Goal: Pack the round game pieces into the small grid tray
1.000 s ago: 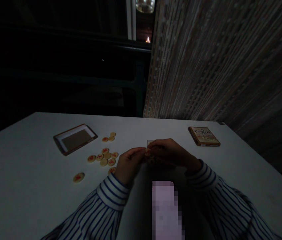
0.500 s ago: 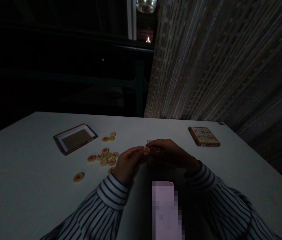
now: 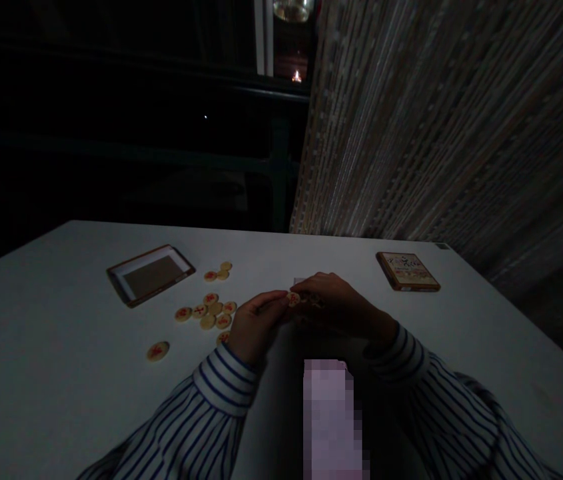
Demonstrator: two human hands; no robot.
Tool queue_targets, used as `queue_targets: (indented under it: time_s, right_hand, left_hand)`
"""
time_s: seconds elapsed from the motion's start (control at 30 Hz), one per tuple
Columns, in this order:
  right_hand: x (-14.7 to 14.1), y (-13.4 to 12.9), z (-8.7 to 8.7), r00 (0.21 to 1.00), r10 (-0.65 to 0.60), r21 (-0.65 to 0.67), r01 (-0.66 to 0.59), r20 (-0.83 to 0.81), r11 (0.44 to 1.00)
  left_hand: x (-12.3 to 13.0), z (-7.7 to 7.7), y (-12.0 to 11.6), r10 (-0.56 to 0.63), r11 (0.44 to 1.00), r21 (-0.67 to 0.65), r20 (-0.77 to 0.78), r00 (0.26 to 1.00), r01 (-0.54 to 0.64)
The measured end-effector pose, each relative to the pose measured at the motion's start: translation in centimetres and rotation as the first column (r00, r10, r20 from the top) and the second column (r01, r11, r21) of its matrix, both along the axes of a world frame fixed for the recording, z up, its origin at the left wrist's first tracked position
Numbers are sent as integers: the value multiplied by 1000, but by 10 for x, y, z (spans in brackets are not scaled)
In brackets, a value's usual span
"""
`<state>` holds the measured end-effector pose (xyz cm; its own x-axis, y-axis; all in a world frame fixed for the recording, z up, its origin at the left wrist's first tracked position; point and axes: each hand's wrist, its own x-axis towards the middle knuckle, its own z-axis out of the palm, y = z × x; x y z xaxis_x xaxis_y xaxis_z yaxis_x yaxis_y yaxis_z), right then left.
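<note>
Round wooden pieces with red characters (image 3: 210, 299) lie loosely grouped on the white table, left of my hands. My left hand (image 3: 257, 325) pinches a round piece (image 3: 293, 299) between thumb and fingers near the table's middle. My right hand (image 3: 342, 305) curls over from the other side, its fingertips at the same piece. Beneath its fingers more round pieces (image 3: 314, 300) show dimly; how many is too dark to tell. A single piece (image 3: 158, 351) lies apart at the left.
An open shallow box part (image 3: 151, 275) rests at the back left of the white table (image 3: 61, 300). A printed box (image 3: 408, 271) lies at the back right. A string curtain (image 3: 386, 120) hangs behind. A pixelated pink patch (image 3: 334, 420) covers the near middle.
The fingers of my right hand have shifted slightly over the pieces, and the pinched piece has turned a little. The loose pieces on the table have not moved.
</note>
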<state>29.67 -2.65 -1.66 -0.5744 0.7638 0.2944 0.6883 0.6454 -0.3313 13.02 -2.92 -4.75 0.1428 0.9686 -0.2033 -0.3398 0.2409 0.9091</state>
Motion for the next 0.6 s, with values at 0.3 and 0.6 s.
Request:
queue_targets:
  time_s: [0.3,0.6]
  right_hand:
    - [-1,-2,8,987,-40,22,37,153,999]
    - [10,3,3,961,-18,-8,21,278,1000]
  left_hand:
    - [-3,-7,4,-4,1000,6,-7,1000,4]
    - [-6,-11,8,46,999,22,-89,995,-45]
